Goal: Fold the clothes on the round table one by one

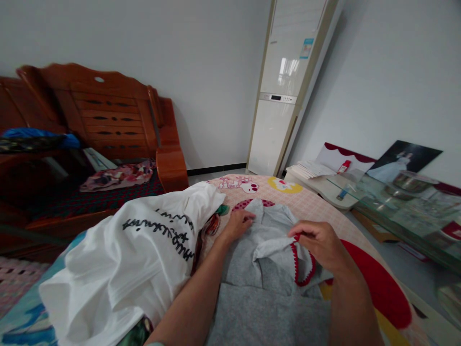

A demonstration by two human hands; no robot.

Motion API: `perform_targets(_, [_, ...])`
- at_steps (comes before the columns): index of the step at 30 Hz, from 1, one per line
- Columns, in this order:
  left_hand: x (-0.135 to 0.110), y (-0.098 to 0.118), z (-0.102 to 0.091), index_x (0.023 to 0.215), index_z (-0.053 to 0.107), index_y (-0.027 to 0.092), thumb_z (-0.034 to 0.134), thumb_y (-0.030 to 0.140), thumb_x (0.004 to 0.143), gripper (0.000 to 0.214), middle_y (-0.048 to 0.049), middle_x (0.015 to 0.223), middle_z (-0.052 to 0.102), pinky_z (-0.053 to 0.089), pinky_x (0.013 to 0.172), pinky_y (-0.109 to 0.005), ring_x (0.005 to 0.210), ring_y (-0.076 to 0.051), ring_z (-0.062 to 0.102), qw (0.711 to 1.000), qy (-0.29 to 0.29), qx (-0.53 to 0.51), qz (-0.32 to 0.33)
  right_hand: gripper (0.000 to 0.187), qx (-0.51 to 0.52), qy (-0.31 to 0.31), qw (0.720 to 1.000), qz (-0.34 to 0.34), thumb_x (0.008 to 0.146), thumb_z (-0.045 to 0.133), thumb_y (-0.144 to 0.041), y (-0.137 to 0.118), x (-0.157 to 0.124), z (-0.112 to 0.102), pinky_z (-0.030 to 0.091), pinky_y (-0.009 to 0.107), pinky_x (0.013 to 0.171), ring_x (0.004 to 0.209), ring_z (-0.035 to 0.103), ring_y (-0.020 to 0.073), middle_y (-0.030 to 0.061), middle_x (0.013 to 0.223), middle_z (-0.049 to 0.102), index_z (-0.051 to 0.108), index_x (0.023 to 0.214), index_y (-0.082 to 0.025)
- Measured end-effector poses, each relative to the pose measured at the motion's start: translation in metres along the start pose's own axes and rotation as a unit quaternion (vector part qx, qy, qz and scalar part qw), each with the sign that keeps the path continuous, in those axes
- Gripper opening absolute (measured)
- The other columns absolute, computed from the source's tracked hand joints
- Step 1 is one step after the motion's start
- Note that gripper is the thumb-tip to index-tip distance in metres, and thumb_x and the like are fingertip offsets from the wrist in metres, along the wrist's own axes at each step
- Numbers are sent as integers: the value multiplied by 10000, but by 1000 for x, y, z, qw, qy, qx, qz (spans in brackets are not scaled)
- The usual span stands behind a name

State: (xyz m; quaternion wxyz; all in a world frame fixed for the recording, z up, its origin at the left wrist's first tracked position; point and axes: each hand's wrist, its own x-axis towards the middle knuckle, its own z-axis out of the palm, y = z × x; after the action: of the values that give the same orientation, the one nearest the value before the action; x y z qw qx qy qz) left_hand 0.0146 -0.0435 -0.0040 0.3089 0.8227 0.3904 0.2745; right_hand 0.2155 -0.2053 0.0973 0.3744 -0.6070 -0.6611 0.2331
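Observation:
A grey top (248,262) with red scalloped trim lies spread in front of me, its lower part folded across toward my body. My right hand (320,242) pinches the cloth at the red-trimmed opening, thumb and fingers closed on its edge and lifting it a little. On the upper left of the same top rests my left hand (239,226), its fingers slightly bent and apart against the fabric. Left of my left forearm is a rumpled white T-shirt (129,250) with black lettering, lying over other patterned cloth that is mostly hidden.
Under the clothes is a rounded surface with a pink checked cartoon cover (320,206). A wooden bench (111,110) holding cloth stands at left. A tall white air conditioner (275,129) fills the corner. At right, a glass-topped stand (382,192) carries metal bowls and papers.

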Motion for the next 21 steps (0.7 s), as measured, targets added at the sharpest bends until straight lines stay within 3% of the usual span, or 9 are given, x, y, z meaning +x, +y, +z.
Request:
perform_targets(5, [0,-13,13,1088,710,186,547,144,808,326,-57,1129,700,432,1008,-307,1079,-195,613,999,3,45,-15,190,81,-142,984,70,726,609,-248,-2,-18,-15,379,199,458,510,561,121,12,627,670,738,845,-174])
perform_targets(8, [0,-14,14,1097,703,165,540,124,813,330,-74,1146,693,427,1019,-320,1098,-202,608,999,11,41,-17,215,116,-178,973,92,746,660,-349,2,-20,-19,379,200,437,456,545,117,13,547,636,725,802,-153])
perform_targets(12, [1,-12,13,1105,694,148,525,78,814,343,-87,1138,693,437,1006,-314,1078,-192,615,997,55,35,-42,312,82,-138,983,91,832,568,-450,13,-7,-8,410,221,480,483,562,133,12,543,626,698,797,-168])
perform_targets(15, [1,-11,9,1140,674,154,540,70,814,363,-92,1170,672,429,1009,-317,1091,-191,604,988,124,54,-75,270,-58,-55,993,87,832,554,-411,32,8,15,413,239,565,607,594,151,36,673,666,693,799,-181])
perform_targets(17, [1,-11,7,1155,666,159,558,77,813,368,-97,1175,667,425,1009,-326,1100,-199,597,982,144,70,-96,183,-179,2,979,93,738,660,-363,48,14,33,398,255,624,698,594,173,53,735,673,680,734,-181])
perform_targets(19, [0,-10,5,1146,669,166,566,85,818,353,-91,1159,675,430,997,-324,1089,-198,602,981,143,75,-108,146,-242,-2,965,104,687,679,-294,60,18,47,365,258,615,671,565,168,39,676,643,625,614,-179])
perform_targets(21, [0,-11,5,1110,682,170,567,80,818,326,-78,1140,684,438,985,-313,1066,-187,612,982,145,68,-103,164,-231,-23,967,103,694,619,-235,67,21,53,335,251,587,614,533,147,9,596,593,567,548,-181])
